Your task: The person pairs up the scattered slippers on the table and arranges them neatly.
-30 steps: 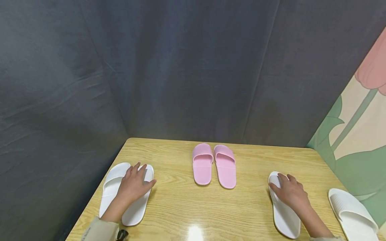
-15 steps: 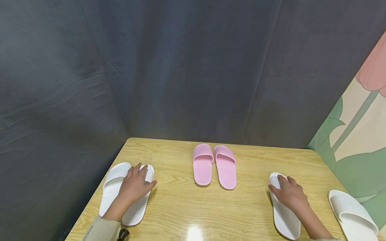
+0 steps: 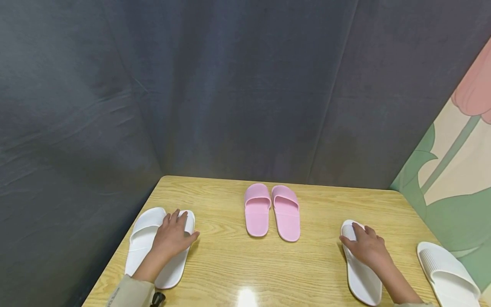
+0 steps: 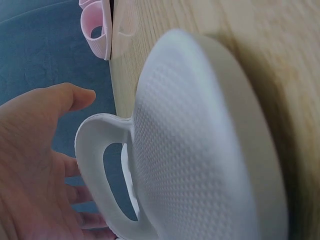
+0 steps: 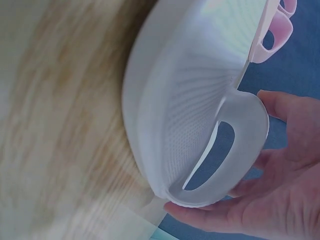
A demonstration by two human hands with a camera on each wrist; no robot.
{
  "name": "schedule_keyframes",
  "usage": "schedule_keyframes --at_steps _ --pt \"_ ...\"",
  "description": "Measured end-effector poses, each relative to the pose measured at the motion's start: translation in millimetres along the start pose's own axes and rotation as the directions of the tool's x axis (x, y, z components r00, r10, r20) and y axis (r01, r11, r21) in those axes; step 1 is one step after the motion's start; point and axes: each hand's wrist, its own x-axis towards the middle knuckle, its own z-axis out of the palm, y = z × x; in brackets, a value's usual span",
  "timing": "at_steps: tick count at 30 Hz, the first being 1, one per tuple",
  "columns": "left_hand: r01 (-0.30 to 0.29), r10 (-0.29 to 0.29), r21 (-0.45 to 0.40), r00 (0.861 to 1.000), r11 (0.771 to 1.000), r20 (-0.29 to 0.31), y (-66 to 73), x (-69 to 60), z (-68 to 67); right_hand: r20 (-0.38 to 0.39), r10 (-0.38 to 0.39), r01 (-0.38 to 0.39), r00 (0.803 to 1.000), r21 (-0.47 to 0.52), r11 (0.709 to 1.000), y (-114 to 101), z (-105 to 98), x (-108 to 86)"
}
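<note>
My left hand (image 3: 171,238) lies over the strap of the inner white slipper (image 3: 172,273) of the left pair. In the left wrist view its thumb (image 4: 80,97) stands apart from the strap (image 4: 92,145), and the other fingers are partly hidden behind it. At the right, my right hand (image 3: 369,247) spans the strap of another white slipper (image 3: 362,283). The right wrist view has its thumb (image 5: 272,102) against one side of that strap (image 5: 245,140) and a finger curled at the other. Both slippers appear to rest on the table.
Another white slipper (image 3: 140,247) lies beside the left one, close to the table's left edge. One more white slipper (image 3: 446,270) is at the far right. Two pink slippers (image 3: 258,217) sit side by side at the back middle of the wooden table (image 3: 230,273). Dark curtains (image 3: 245,85) hang behind.
Almost nothing differs. Both hands stay on their slippers, and the view shifts only very slightly.
</note>
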Motion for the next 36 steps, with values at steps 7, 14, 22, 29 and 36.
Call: schedule_keyframes --at_steps 7,14,22,29,36 --pt "-0.004 0.004 0.015 1.0 1.0 0.002 0.8 -0.1 2.5 0.015 0.008 -0.009 1.0 0.007 1.0 1.0 0.7 1.7" --pt "-0.004 0.004 0.014 1.0 1.0 0.013 3.0 -0.3 2.7 0.007 0.007 -0.007 1.0 -0.001 1.0 -1.2 0.4 1.1" --pt "-0.007 0.006 0.019 1.0 1.0 0.028 5.1 -1.2 0.7 0.015 0.019 -0.018 1.0 -0.013 1.0 -3.5 -1.7 -0.9" --pt "-0.005 0.002 0.037 0.998 0.999 0.056 7.5 0.9 -0.5 0.025 0.057 -0.057 0.998 0.002 0.998 -3.2 -0.9 -0.9" --pt "0.027 -0.027 0.008 0.995 1.0 0.097 9.7 0.2 -1.5 0.023 0.063 -0.063 0.998 0.017 0.998 -1.1 -0.5 -0.8"
